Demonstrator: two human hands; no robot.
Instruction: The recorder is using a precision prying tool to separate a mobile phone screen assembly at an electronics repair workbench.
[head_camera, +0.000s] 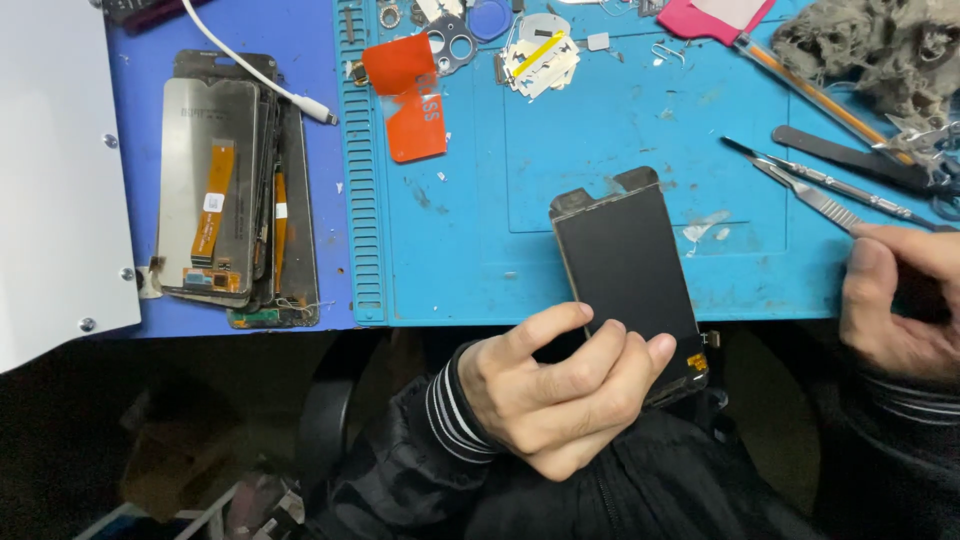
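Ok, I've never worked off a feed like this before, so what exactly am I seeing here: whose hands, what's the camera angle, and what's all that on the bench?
There is one picture, from a camera worn on the person's head, looking down at their own two bare hands; no machine is involved. The left hand grips the near end of a dark phone screen panel, which lies tilted across the front edge of a blue work mat. The right hand holds a scalpel-like metal tool by its handle; its blade points away across the mat. On the mat also lie an orange plastic film, a small camera-frame part, a grey rag and further hand tools. Left of the mat sits a stack of removed screens with orange flex cables, and a white cable.
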